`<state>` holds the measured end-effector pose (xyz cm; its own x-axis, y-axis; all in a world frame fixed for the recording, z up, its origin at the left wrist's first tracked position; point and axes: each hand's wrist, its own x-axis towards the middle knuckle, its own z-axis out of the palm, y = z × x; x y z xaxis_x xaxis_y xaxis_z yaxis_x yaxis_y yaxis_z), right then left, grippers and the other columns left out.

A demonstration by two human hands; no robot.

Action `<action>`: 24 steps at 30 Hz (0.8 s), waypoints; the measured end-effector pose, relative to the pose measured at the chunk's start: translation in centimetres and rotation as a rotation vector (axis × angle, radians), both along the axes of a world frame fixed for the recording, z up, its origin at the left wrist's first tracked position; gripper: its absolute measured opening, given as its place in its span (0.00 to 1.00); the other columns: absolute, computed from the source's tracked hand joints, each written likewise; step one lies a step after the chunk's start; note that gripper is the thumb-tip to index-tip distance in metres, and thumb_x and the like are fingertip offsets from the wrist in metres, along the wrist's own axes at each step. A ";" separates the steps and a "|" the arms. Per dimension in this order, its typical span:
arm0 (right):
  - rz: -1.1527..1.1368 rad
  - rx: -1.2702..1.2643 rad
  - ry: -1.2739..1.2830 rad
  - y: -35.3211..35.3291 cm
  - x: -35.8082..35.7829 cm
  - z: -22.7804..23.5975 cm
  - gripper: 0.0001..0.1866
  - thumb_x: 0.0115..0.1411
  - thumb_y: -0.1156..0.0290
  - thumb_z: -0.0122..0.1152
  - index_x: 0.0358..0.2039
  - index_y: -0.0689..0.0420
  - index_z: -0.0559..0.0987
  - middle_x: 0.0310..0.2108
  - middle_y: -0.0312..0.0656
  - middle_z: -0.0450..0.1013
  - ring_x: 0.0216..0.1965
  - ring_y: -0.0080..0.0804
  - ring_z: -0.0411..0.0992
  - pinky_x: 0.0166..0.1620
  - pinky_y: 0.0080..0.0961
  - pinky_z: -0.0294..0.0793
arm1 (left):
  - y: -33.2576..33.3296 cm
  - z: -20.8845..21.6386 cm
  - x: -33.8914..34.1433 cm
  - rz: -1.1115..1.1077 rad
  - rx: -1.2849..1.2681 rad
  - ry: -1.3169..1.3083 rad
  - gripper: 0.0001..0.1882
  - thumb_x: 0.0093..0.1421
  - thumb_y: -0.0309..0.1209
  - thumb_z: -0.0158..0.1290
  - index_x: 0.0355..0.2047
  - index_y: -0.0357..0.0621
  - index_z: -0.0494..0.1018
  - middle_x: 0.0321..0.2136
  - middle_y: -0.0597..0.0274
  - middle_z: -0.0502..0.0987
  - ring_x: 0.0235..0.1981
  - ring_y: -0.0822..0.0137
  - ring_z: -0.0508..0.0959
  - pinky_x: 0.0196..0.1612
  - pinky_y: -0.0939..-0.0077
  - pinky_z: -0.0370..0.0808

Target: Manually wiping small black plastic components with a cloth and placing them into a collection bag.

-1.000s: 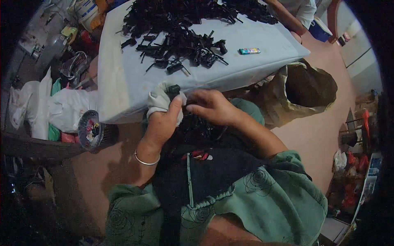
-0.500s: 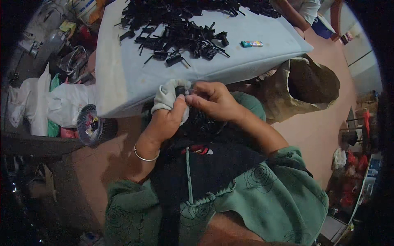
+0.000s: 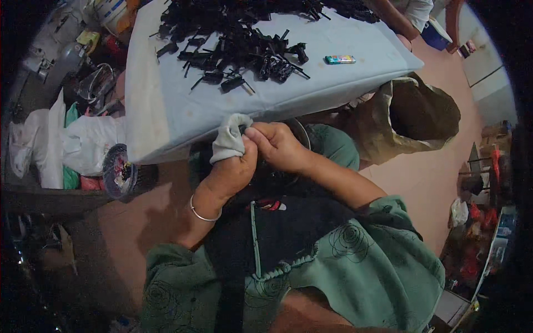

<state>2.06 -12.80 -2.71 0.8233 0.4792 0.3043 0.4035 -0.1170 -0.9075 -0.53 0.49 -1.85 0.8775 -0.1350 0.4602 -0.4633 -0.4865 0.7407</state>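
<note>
My left hand (image 3: 229,173) is closed around a pale grey cloth (image 3: 229,141), which covers its fingers, and wears a thin bangle. A small black part (image 3: 242,129) shows between the cloth and my thumbs, mostly hidden. Pressed against it, my right hand (image 3: 282,147) is closed, its fingers curled with the thumb toward the left hand; what it grips is hidden. Both hands are just off the near edge of the covered table (image 3: 177,116), above my lap. On the table lies a pile of black parts with thin stems (image 3: 244,47).
A small colourful packet (image 3: 340,59) lies right of the pile. A large open brown sack (image 3: 383,130) stands by the table's right side. To the left are a plastic basket (image 3: 119,169) and white bags (image 3: 91,141). Another person's arm (image 3: 395,19) rests at the far right.
The right hand has closed into a fist against the left, and its fingertips no longer show. The left hand has turned, and the black part is now more hidden.
</note>
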 end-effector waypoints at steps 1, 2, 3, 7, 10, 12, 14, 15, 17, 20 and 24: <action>0.024 0.116 0.079 0.4 0.1 -0.3 0.13 0.60 0.68 0.46 0.22 0.62 0.68 0.17 0.43 0.63 0.20 0.24 0.58 0.26 0.24 0.63 | -0.1 0.1 0.0 -0.002 0.002 0.004 0.12 0.51 0.23 0.40 0.37 0.35 0.63 0.29 0.48 0.69 0.31 0.51 0.71 0.35 0.67 0.69; 0.048 0.233 0.157 0.6 0.1 -0.5 0.13 0.60 0.68 0.46 0.22 0.62 0.68 0.17 0.42 0.63 0.20 0.24 0.59 0.26 0.24 0.63 | -0.2 0.4 -0.1 0.028 0.016 -0.003 0.11 0.51 0.23 0.40 0.37 0.35 0.63 0.29 0.48 0.69 0.31 0.51 0.71 0.35 0.67 0.69; 0.045 0.236 0.159 0.5 0.4 -0.7 0.13 0.60 0.68 0.46 0.22 0.62 0.68 0.17 0.42 0.63 0.20 0.24 0.59 0.26 0.24 0.63 | -0.3 0.5 -0.1 0.058 0.031 -0.012 0.11 0.51 0.23 0.40 0.36 0.36 0.63 0.29 0.48 0.69 0.31 0.51 0.71 0.36 0.67 0.68; -0.030 -0.116 0.014 -1.3 2.5 1.0 0.13 0.57 0.64 0.50 0.23 0.61 0.69 0.19 0.45 0.67 0.19 0.31 0.63 0.26 0.26 0.66 | 0.4 0.5 0.6 0.022 -0.100 0.246 0.13 0.52 0.25 0.43 0.39 0.36 0.63 0.29 0.47 0.69 0.31 0.50 0.71 0.36 0.68 0.68; -0.326 -0.490 -0.262 -1.0 4.8 1.5 0.13 0.54 0.61 0.53 0.26 0.59 0.71 0.22 0.47 0.69 0.20 0.41 0.67 0.25 0.32 0.68 | 1.2 -0.3 1.2 0.037 0.201 0.055 0.16 0.53 0.28 0.46 0.42 0.37 0.64 0.31 0.47 0.70 0.31 0.52 0.71 0.37 0.69 0.68; -0.427 -0.662 -0.421 -0.9 6.3 0.4 0.13 0.51 0.59 0.54 0.27 0.57 0.71 0.22 0.48 0.70 0.25 0.50 0.70 0.26 0.40 0.68 | 1.6 -1.2 1.4 -0.071 0.069 0.087 0.18 0.53 0.30 0.49 0.44 0.36 0.65 0.32 0.47 0.71 0.32 0.54 0.72 0.37 0.71 0.69; -0.466 -0.635 -0.457 -1.2 7.1 -0.6 0.11 0.51 0.61 0.54 0.27 0.57 0.71 0.22 0.48 0.70 0.25 0.49 0.70 0.26 0.39 0.68 | 1.9 -1.2 1.5 -0.033 -0.053 0.132 0.17 0.54 0.30 0.49 0.43 0.36 0.66 0.32 0.48 0.71 0.32 0.55 0.72 0.38 0.71 0.69; -0.503 -0.609 -0.492 -1.4 7.3 -0.7 0.10 0.50 0.63 0.55 0.28 0.56 0.72 0.22 0.48 0.70 0.25 0.48 0.70 0.26 0.39 0.68 | 2.1 -1.1 1.5 0.006 -0.177 0.179 0.16 0.54 0.29 0.48 0.42 0.36 0.67 0.33 0.48 0.72 0.33 0.56 0.73 0.38 0.71 0.69; -0.540 -0.535 -0.506 -2.6 6.7 -0.4 0.09 0.50 0.65 0.55 0.28 0.56 0.72 0.22 0.48 0.69 0.23 0.46 0.69 0.25 0.37 0.68 | 2.8 0.6 1.1 0.118 -0.042 0.136 0.15 0.54 0.27 0.49 0.42 0.38 0.67 0.32 0.50 0.72 0.33 0.57 0.73 0.38 0.70 0.69; -0.456 -0.424 -0.382 -4.3 4.6 1.7 0.07 0.52 0.69 0.55 0.28 0.58 0.72 0.20 0.46 0.68 0.21 0.38 0.68 0.25 0.31 0.67 | 3.8 1.6 1.5 0.145 0.202 -0.143 0.15 0.52 0.26 0.50 0.41 0.40 0.68 0.33 0.50 0.72 0.34 0.55 0.72 0.39 0.68 0.68; 0.051 -0.215 -0.036 -5.2 3.4 2.0 0.09 0.57 0.68 0.52 0.26 0.61 0.71 0.17 0.33 0.64 0.22 0.18 0.61 0.28 0.20 0.63 | 2.6 4.9 0.8 -0.073 0.364 -0.224 0.15 0.51 0.26 0.51 0.40 0.41 0.69 0.34 0.50 0.71 0.35 0.54 0.71 0.40 0.68 0.68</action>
